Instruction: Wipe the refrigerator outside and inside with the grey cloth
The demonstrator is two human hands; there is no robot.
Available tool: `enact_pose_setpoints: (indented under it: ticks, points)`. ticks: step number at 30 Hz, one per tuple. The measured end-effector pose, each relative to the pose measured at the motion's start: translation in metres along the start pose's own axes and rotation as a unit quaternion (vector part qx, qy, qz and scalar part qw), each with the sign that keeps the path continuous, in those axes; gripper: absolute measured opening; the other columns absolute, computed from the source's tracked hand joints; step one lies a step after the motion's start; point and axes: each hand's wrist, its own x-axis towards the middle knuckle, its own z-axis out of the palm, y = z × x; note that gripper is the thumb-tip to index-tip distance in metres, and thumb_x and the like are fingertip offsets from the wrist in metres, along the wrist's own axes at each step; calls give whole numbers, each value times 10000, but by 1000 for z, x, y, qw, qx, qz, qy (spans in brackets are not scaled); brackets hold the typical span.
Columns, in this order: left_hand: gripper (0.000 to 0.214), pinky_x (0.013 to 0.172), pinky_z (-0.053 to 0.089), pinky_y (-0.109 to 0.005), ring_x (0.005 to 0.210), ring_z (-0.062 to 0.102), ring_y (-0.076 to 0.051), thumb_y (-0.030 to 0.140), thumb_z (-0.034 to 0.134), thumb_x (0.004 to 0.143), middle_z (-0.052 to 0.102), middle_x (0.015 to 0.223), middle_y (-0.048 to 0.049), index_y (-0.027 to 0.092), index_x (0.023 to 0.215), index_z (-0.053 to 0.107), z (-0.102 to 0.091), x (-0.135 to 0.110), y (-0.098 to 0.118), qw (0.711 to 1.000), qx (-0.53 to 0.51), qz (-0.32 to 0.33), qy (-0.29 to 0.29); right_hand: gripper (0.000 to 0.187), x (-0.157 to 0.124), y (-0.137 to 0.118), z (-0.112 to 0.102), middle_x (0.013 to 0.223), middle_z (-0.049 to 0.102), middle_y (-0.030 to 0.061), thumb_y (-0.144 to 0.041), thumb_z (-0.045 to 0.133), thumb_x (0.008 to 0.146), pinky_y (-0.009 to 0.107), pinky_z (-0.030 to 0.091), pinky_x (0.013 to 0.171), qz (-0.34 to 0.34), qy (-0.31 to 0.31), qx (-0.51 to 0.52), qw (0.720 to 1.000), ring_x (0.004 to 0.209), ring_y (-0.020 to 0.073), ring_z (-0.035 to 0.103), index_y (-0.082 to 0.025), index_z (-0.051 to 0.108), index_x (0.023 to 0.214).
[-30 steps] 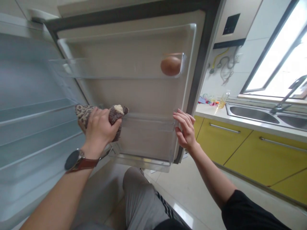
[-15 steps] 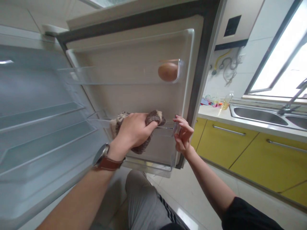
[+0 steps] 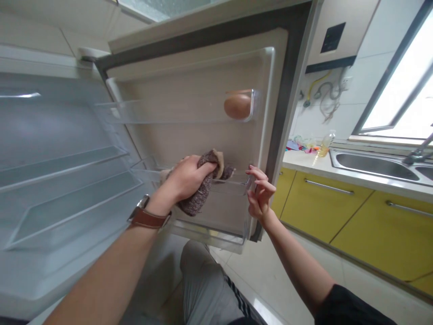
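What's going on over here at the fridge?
A person is crouched at the open fridge door. Their left hand grips a brown cloth and presses it on the top rim of the clear lower door bin. Their right hand rests its fingertips against the bin's right end. A single egg sits in the upper door shelf. A sink is off to the right.

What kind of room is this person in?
Most likely a home kitchen. An open fridge door holding an egg, a steel sink by the window, and yellow cabinets under the counter all show it. The left hand grips a cloth at the door's lower shelf.
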Motion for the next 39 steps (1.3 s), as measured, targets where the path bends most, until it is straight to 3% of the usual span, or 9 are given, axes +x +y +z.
enact_pose_setpoints:
  ticks: [4, 6, 12, 17, 21, 24, 34, 36, 39]
  points:
    - [540, 693, 455, -332, 824, 709, -310, 580, 420, 892, 746, 804, -146, 175, 738, 742, -14, -2, -37, 974, 213, -72, 31, 340, 1, 0, 0, 1385, 585, 46, -258, 484, 952, 718, 380, 1126, 4, 1, 11, 1000, 1367, 303, 525, -342, 393, 1269]
    - [556, 722, 471, -347, 889, 724, -341, 587, 402, 897, 764, 871, -171, 183, 787, 767, -23, -3, -58, 956, 271, -106, 41, 344, 1, 2, 0, 1390, 583, 42, -256, 487, 949, 716, 371, 1135, 5, 2, 12, 1000, 1378, 302, 517, -344, 401, 1271]
    - [609, 746, 494, -394, 948, 722, -382, 581, 343, 919, 772, 954, -203, 183, 904, 803, -51, -5, -107, 931, 314, -178, 56, 359, 1, 3, -2, 1391, 579, 37, -291, 508, 937, 708, 374, 1134, 7, -2, 3, 1000, 1389, 308, 508, -354, 410, 1276]
    - [608, 790, 494, -396, 980, 720, -374, 557, 330, 922, 772, 967, -204, 176, 929, 804, -57, -9, -114, 922, 339, -179, 48, 399, 2, 0, -4, 1399, 570, 50, -321, 530, 906, 709, 373, 1129, -7, -22, -14, 1000, 1389, 321, 508, -348, 412, 1286]
    - [634, 822, 495, -411, 976, 719, -376, 537, 298, 941, 770, 978, -216, 150, 921, 800, -50, -11, -104, 916, 364, -162, 38, 439, 1, -1, -1, 1399, 571, 61, -370, 557, 883, 706, 390, 1109, -7, -5, -21, 1000, 1370, 334, 522, -339, 403, 1293]
    - [644, 811, 495, -409, 953, 721, -376, 550, 310, 954, 769, 961, -225, 135, 905, 800, -39, -10, -84, 915, 375, -145, 29, 444, 1, -1, 1, 1386, 573, 66, -409, 581, 878, 705, 393, 1104, -1, 2, -18, 1000, 1362, 336, 525, -338, 395, 1275]
    - [485, 738, 481, -372, 813, 726, -295, 513, 454, 958, 770, 875, -159, 174, 902, 796, 20, -5, 37, 962, 258, 83, -21, 420, 0, 7, 3, 1359, 577, 65, -455, 584, 891, 715, 400, 1088, -5, 24, 7, 1000, 1347, 324, 530, -339, 341, 1214]
    - [433, 720, 477, -368, 792, 722, -283, 506, 490, 941, 772, 868, -140, 198, 932, 795, 28, -5, 48, 966, 229, 114, -24, 426, -1, 7, 2, 1370, 568, 68, -443, 598, 887, 700, 412, 1081, -1, 33, 11, 999, 1346, 320, 532, -338, 340, 1210]
    - [424, 720, 477, -362, 802, 722, -277, 535, 513, 927, 777, 884, -121, 221, 982, 792, 32, -7, 48, 970, 213, 119, -10, 416, -1, 8, 2, 1378, 567, 67, -417, 604, 887, 682, 420, 1074, 0, 37, 17, 999, 1343, 315, 536, -339, 351, 1207]
